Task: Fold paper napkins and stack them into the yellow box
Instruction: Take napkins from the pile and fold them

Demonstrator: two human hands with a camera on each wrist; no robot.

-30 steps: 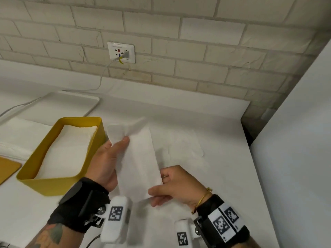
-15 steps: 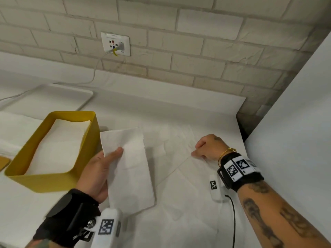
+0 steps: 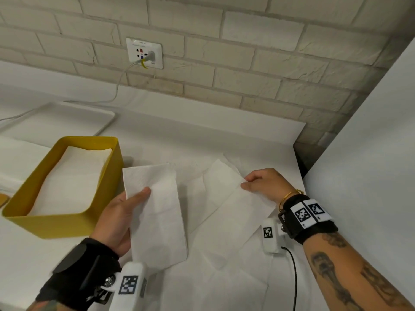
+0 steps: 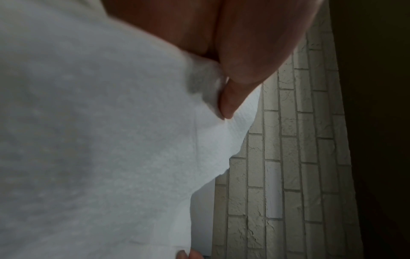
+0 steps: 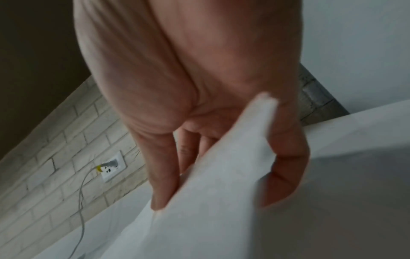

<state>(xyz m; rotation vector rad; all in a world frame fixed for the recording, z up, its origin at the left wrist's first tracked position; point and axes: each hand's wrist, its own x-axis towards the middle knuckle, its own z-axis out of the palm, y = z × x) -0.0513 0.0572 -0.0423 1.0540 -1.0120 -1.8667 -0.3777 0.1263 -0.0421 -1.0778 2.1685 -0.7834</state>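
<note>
A folded white napkin is held above the counter by my left hand, thumb on top and fingers beneath; the left wrist view shows the same napkin under the thumb. Just left of it stands the yellow box, with folded napkins stacked inside. On the right, my right hand pinches the far corner of an unfolded napkin lying on the counter and lifts it slightly. The right wrist view shows that napkin pinched between thumb and fingers.
More flat napkins lie spread on the white counter. A white tray sits behind the box, and a white cable runs from the wall socket. A white panel stands close on the right.
My right hand let go of the folded napkin, reached right and pinched the corner of an unfolded napkin, lifting it a little. The left hand keeps the folded napkin near the box.
</note>
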